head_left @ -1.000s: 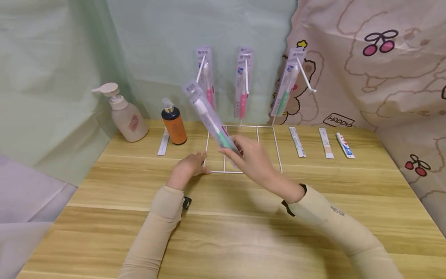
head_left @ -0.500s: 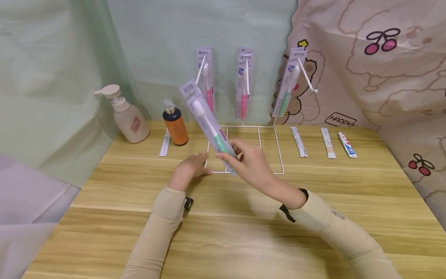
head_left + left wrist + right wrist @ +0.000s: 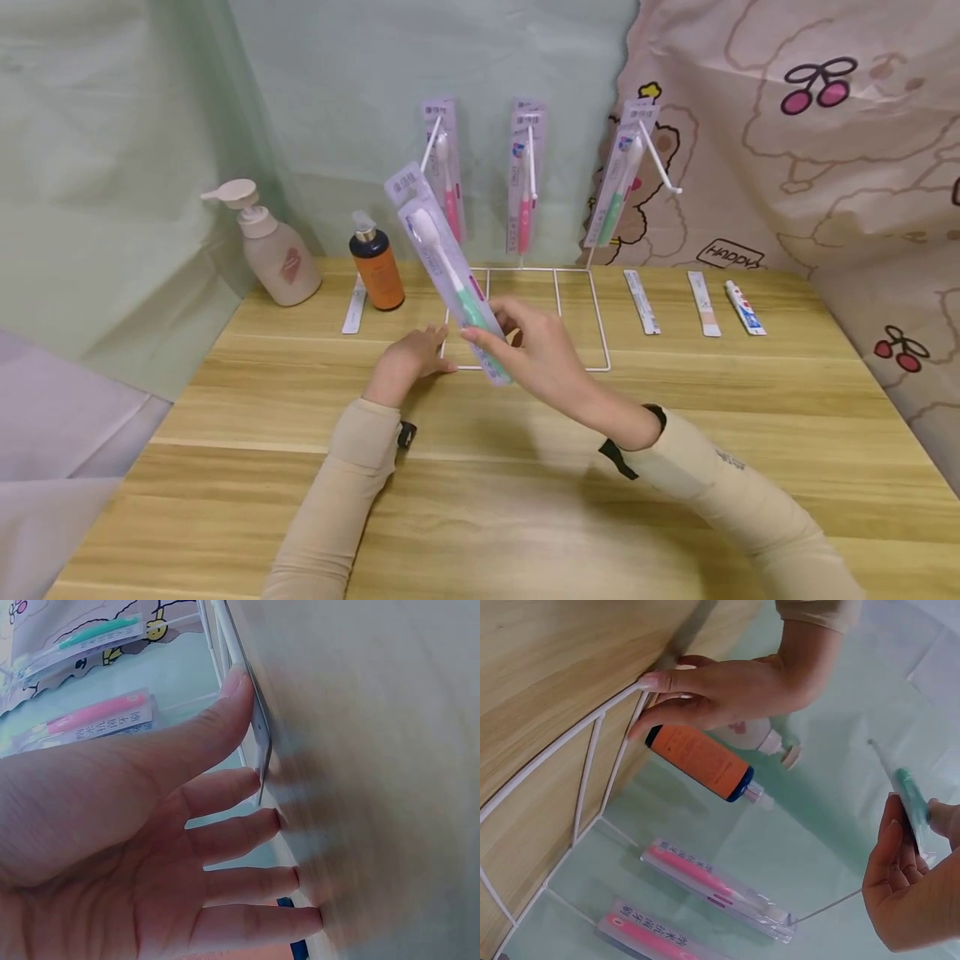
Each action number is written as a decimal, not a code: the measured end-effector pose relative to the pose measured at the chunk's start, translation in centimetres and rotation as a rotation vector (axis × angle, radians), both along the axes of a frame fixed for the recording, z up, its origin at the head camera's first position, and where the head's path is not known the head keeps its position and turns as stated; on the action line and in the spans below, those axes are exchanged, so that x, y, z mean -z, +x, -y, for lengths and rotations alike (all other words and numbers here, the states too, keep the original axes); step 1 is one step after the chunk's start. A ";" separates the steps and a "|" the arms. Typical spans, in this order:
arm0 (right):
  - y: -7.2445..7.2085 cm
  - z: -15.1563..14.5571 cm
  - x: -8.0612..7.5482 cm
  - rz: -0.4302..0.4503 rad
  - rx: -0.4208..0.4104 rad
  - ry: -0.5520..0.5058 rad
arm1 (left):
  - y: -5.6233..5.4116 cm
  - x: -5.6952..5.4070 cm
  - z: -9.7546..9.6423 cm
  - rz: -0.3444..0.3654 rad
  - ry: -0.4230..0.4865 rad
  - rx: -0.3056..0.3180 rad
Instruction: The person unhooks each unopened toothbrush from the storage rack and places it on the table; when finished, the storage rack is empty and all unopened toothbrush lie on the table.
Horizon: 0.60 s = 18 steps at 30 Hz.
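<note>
Two hands: the right hand (image 3: 543, 346) pinches the packaged toothbrush (image 3: 453, 262) between thumb and fingers; the left hand (image 3: 408, 358) lies with straight fingers, thumb on the wire rack (image 3: 601, 321) at its near left corner, other fingertips touching the table (image 3: 525, 517).
Toothbrush and hook: the pack rises from the right fingertips, its long axis slanting up and leftward, header end foremost; the left hook (image 3: 431, 148) lies beyond that header, though I can't judge the gap. The right hand has the pack; the left is lower, to its left.
Pack's look: pale lilac header with printed characters, clear casing, white bristle end at the top, mint-green handle by the thumb, the bottom end poking out below it.
Hanging packs: farther from the fingers, a left pink pack (image 3: 450, 192), a middle pink pack (image 3: 523, 187) and a right green pack (image 3: 619, 187).
Bottles: left of the left fingers, an orange bottle (image 3: 379, 275), then a pump bottle (image 3: 274, 260).
Toothpaste tube: well right of the right fingers, a small tube (image 3: 745, 310).
</note>
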State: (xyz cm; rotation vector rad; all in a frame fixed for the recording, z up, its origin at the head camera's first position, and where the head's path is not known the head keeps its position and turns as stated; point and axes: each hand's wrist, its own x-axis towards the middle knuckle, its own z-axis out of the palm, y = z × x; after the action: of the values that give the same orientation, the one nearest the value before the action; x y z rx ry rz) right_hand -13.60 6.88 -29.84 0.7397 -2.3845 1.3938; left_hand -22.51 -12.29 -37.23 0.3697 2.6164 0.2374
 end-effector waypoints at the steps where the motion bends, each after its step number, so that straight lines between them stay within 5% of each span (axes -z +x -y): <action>1: 0.0 0.1 0.0 0.003 -0.002 0.000 | 0.0 0.0 0.0 -0.003 0.003 0.001; 11: 1.1 -0.3 0.4 0.101 -0.096 -0.009 | 0.1 -0.3 -0.2 -0.024 0.008 0.002; 18: 2.8 -1.8 1.8 0.300 -0.147 -0.032 | 0.1 -0.2 -0.1 -0.020 -0.024 0.027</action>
State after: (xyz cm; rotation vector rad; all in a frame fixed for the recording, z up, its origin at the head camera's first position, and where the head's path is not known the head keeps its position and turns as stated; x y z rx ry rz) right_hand -10.85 8.69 -31.66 0.7574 -2.5658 1.7065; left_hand -22.38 -12.22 -36.98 0.4013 2.6296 0.1935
